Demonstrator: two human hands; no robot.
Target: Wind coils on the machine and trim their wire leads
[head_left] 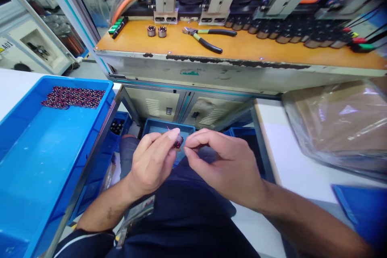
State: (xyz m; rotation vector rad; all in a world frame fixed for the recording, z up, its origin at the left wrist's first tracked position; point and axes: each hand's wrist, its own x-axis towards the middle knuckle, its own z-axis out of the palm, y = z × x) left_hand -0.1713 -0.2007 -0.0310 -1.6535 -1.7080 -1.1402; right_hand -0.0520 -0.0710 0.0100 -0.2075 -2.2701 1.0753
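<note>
In front of my lap, my left hand grips a small motor stator with dark red windings between thumb and fingers. A thin reddish wire end sticks up by the thumb. Just to its right, my right hand is closed in a pinch, thumb against forefinger, its tips close beside the stator. Whatever may lie between those fingertips is too small to make out. Two similar stators, a left one and a right one, stand on the orange bench top ahead.
Cutting pliers and a dark marker lie on the bench; a row of dark cylindrical parts stands at its right. Left, a blue tray holds many stators. A plastic-wrapped carton sits on the right table.
</note>
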